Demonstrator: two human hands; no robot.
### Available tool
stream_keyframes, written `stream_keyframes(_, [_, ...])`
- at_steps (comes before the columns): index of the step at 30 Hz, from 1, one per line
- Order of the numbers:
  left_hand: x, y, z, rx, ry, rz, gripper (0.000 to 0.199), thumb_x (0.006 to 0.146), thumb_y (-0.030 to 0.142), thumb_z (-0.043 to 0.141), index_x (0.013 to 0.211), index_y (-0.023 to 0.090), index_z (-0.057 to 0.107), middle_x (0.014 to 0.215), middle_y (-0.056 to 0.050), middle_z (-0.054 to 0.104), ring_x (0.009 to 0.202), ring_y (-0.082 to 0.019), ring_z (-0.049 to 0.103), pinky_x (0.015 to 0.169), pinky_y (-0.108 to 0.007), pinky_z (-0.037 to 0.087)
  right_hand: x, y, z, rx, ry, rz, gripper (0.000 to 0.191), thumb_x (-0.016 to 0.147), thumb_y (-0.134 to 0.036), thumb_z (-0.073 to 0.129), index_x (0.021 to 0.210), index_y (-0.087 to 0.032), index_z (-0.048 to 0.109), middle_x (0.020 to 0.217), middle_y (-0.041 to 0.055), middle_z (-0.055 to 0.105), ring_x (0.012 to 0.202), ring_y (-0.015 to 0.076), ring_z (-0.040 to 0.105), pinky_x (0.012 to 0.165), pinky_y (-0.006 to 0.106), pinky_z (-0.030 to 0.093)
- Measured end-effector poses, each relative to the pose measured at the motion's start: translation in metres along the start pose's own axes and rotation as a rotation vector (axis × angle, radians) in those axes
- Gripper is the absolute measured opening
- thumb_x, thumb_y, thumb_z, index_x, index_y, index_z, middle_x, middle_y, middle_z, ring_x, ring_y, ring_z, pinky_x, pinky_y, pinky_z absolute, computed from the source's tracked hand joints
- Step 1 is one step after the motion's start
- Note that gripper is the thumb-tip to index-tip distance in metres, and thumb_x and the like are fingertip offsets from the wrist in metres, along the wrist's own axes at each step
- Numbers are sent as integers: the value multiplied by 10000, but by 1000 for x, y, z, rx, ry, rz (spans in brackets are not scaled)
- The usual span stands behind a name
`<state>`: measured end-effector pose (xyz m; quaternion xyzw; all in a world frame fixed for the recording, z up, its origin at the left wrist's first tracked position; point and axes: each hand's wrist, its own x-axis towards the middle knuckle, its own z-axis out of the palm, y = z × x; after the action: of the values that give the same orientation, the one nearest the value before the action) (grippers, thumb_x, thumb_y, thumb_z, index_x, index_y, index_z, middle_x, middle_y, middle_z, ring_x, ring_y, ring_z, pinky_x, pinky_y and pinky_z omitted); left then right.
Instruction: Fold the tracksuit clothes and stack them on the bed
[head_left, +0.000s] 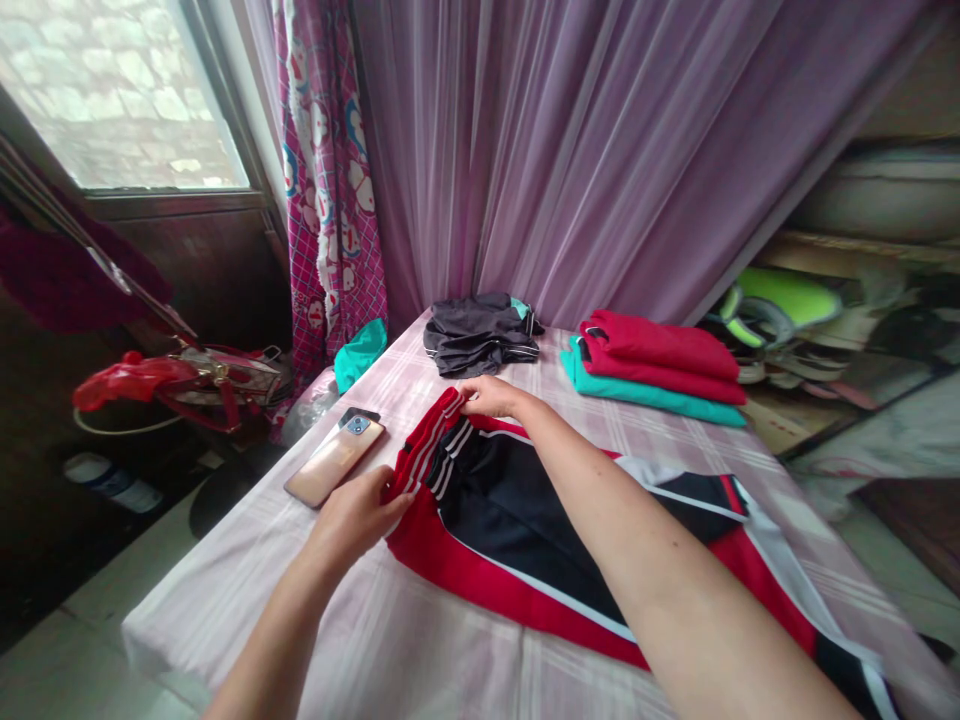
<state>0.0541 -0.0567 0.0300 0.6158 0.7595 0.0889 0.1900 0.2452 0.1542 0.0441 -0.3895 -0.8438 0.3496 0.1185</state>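
A red, black and white garment (pixel 525 500) lies stretched over the table, its striped ribbed edge at the left end. My left hand (pixel 369 510) is closed on the near corner of that red ribbed edge, thumb on top. At the edge's far corner my right hand (pixel 487 397) pinches the fabric. The black part with a striped band lies on top of the red part. My right forearm crosses over the garment and hides some of it.
A phone (pixel 337 455) lies left of the garment. Dark folded clothes (pixel 480 335) sit at the back. Red folded clothes (pixel 660 355) rest on a teal one (pixel 652 397) at the back right. The tablecloth (pixel 225 590) is plaid. Purple curtains (pixel 525 150) hang behind.
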Motion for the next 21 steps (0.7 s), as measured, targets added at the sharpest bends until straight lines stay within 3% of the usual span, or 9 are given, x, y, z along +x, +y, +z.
stream_keyframes(4, [-13,53,-22,-15,82,160,310,876,499,513,747,225,578,703,3,645,658,-160,586,555,-275,301,-34,16,-36,105,62,-6,183,677,-161,716,857,-173,744,821,-21,743,754,123,637,722,216,495])
stream_keyframes(8, [-19,120,-21,-23,52,396,219,874,417,562,807,223,641,815,-29,692,761,-180,633,616,-276,361,-89,50,-68,291,152,184,143,603,-153,719,743,-185,713,609,-57,660,550,81,540,525,175,422])
stream_keyframes(11, [-21,170,2,3,-21,554,194,875,395,573,873,227,670,915,-61,718,856,-215,661,690,-297,424,-134,80,-79,360,217,267,132,591,-108,645,692,-181,690,554,-49,635,498,79,521,467,168,389])
stream_keyframes(15, [-26,218,48,77,-176,655,220,854,384,592,953,213,689,992,-110,727,906,-269,680,738,-348,480,-181,116,-71,612,271,373,233,585,-94,624,784,-183,707,602,-31,677,508,105,573,481,197,452])
stream_keyframes(18, [-29,235,77,140,-280,654,246,850,383,584,983,209,695,975,-126,728,903,-294,688,740,-376,503,-201,136,-59,834,289,433,198,627,-123,638,806,-194,683,625,-33,681,534,116,608,514,214,500])
stream_keyframes(21, [-29,242,91,167,-305,662,266,848,392,583,996,201,694,978,-126,729,923,-298,688,757,-383,519,-212,145,-52,1014,292,413,73,755,-259,653,805,-210,634,651,-32,673,577,117,639,547,215,525])
